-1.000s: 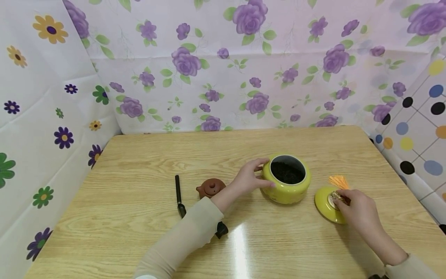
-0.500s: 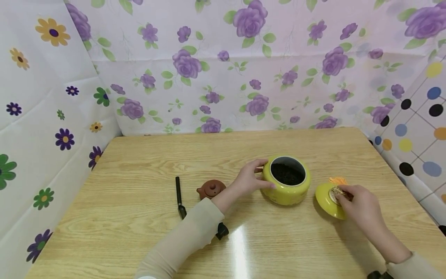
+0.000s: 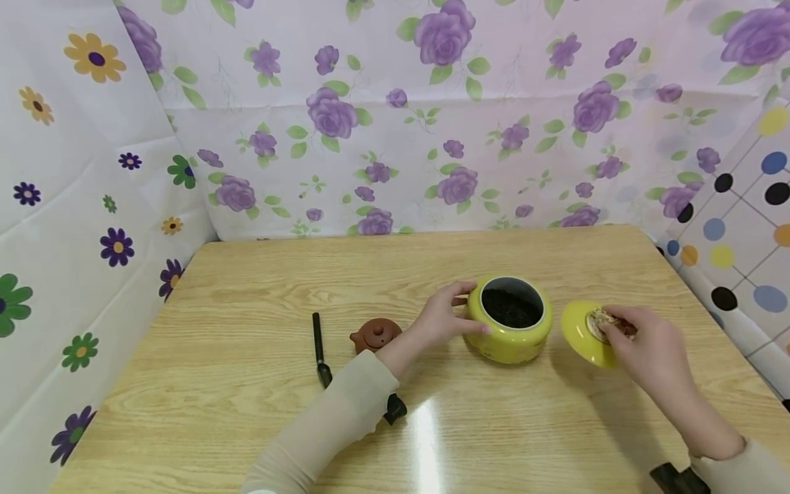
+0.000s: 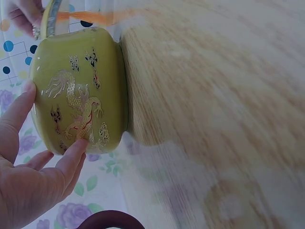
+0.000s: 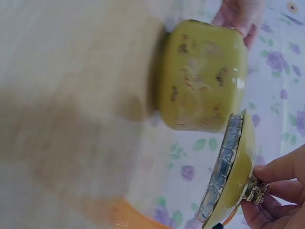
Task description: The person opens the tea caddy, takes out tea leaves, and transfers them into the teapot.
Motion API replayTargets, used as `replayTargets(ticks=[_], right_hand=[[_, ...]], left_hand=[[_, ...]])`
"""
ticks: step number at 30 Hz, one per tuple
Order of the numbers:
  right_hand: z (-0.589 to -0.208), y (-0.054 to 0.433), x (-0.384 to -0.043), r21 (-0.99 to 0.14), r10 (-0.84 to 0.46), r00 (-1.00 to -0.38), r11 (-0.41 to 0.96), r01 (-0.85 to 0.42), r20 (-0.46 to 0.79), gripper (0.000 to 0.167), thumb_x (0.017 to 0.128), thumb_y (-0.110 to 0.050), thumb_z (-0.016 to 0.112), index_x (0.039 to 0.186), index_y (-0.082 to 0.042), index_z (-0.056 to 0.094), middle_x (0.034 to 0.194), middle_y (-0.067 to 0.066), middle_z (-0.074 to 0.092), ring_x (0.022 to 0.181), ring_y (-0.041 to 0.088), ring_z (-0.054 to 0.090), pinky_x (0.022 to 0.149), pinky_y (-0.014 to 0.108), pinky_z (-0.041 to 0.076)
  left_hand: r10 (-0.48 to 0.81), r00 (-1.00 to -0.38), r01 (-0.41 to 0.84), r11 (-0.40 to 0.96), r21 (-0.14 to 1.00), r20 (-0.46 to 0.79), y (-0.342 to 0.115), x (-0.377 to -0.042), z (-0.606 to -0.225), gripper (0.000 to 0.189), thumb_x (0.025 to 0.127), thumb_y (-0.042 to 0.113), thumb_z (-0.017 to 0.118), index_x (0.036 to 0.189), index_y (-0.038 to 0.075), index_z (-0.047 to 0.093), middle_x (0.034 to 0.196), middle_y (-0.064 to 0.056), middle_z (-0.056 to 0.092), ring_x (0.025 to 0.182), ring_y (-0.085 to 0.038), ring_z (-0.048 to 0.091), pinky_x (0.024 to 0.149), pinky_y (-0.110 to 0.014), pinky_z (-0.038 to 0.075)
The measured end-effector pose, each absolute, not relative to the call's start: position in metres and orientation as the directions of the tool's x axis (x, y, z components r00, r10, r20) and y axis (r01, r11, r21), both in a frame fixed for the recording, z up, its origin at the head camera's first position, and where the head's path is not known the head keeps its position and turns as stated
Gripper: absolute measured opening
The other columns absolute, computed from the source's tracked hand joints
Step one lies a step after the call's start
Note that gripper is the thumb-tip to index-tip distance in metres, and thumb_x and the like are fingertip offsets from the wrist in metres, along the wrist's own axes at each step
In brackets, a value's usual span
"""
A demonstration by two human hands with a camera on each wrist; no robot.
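Note:
My left hand (image 3: 441,319) holds the left side of a yellow ceramic jar (image 3: 509,344), its thumb and fingers spread around the wall. Dark, loose contents, perhaps tea leaves, show through the jar's open mouth. A gold dragon pattern decorates the jar (image 4: 78,102) in the left wrist view. My right hand (image 3: 648,353) pinches the ornate gold knob (image 5: 256,190) of the yellow lid (image 3: 583,336). The lid is tilted and raised off the table, just right of the jar. A clear sealing ring (image 5: 223,167) lines its underside, and an orange tassel (image 5: 133,214) hangs from it.
Left of the jar sits a small brown clay teapot (image 3: 375,334), partly behind my left forearm. A thin black stick-like tool (image 3: 317,339) lies farther left. Floral cloth (image 3: 395,137) closes off the back of the wooden table (image 3: 278,274).
My right hand has lifted the lid from the table, moving it up and tilting it beside the jar. The left hand and the jar have stayed in place.

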State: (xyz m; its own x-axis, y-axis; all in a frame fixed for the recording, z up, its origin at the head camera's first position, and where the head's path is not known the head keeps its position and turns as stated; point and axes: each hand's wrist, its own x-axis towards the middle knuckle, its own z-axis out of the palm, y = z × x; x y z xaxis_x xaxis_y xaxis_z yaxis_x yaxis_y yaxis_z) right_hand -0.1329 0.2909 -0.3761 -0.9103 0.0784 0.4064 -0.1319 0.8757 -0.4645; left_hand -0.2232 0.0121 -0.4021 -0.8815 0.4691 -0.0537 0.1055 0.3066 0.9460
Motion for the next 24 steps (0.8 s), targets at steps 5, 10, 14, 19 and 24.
replayTargets(ticks=[5, 10, 14, 19, 24], right_hand=[[-0.365, 0.290, -0.139, -0.460, 0.070, -0.901, 0.875, -0.150, 0.428, 0.024, 0.080, 0.001, 0.071, 0.102, 0.010, 0.069, 0.086, 0.026, 0.067, 0.072, 0.035, 0.061, 0.052, 0.019, 0.040], [-0.358, 0.286, -0.144, -0.437, 0.045, -0.890, 0.882, -0.178, 0.454, 0.025, 0.080, 0.000, 0.072, 0.103, 0.009, 0.068, 0.085, 0.026, 0.065, 0.073, 0.037, 0.060, 0.057, 0.032, 0.044], [-0.355, 0.281, -0.149, -0.443, 0.035, -0.892, 0.877, -0.189, 0.450, 0.025, 0.080, -0.001, 0.071, 0.103, 0.009, 0.068, 0.086, 0.026, 0.065, 0.074, 0.037, 0.060, 0.058, 0.036, 0.044], [-0.351, 0.273, -0.155, -0.464, 0.036, -0.889, 0.862, -0.203, 0.456, 0.024, 0.081, -0.001, 0.071, 0.104, 0.008, 0.069, 0.087, 0.024, 0.066, 0.074, 0.035, 0.061, 0.060, 0.022, 0.043], [-0.349, 0.267, -0.163, -0.479, 0.028, -0.890, 0.850, -0.219, 0.455, 0.024, 0.082, -0.003, 0.071, 0.104, 0.006, 0.069, 0.088, 0.023, 0.067, 0.074, 0.031, 0.061, 0.058, 0.012, 0.040]], left_hand=[[0.468, -0.881, 0.093, 0.303, 0.948, -0.063, 0.012, -0.224, -0.403, 0.079, 0.074, 0.011, 0.082, 0.142, 0.011, 0.043, 0.144, -0.006, 0.045, 0.128, -0.025, 0.048, 0.094, -0.025, 0.053], [0.473, -0.879, 0.089, 0.291, 0.952, -0.062, 0.011, -0.225, -0.404, 0.078, 0.074, 0.010, 0.082, 0.142, 0.011, 0.043, 0.143, -0.005, 0.046, 0.127, -0.025, 0.049, 0.094, -0.026, 0.053], [0.476, -0.877, 0.096, 0.292, 0.951, -0.058, 0.011, -0.225, -0.405, 0.077, 0.075, 0.010, 0.081, 0.142, 0.011, 0.043, 0.143, -0.005, 0.045, 0.127, -0.025, 0.048, 0.094, -0.026, 0.053], [0.475, -0.879, 0.106, 0.305, 0.946, -0.054, 0.011, -0.225, -0.405, 0.077, 0.075, 0.011, 0.081, 0.142, 0.012, 0.043, 0.144, -0.006, 0.045, 0.127, -0.026, 0.049, 0.093, -0.024, 0.053], [0.473, -0.880, 0.108, 0.298, 0.948, -0.048, 0.011, -0.224, -0.404, 0.077, 0.075, 0.009, 0.081, 0.142, 0.010, 0.043, 0.143, -0.007, 0.046, 0.127, -0.026, 0.049, 0.092, -0.022, 0.053]])
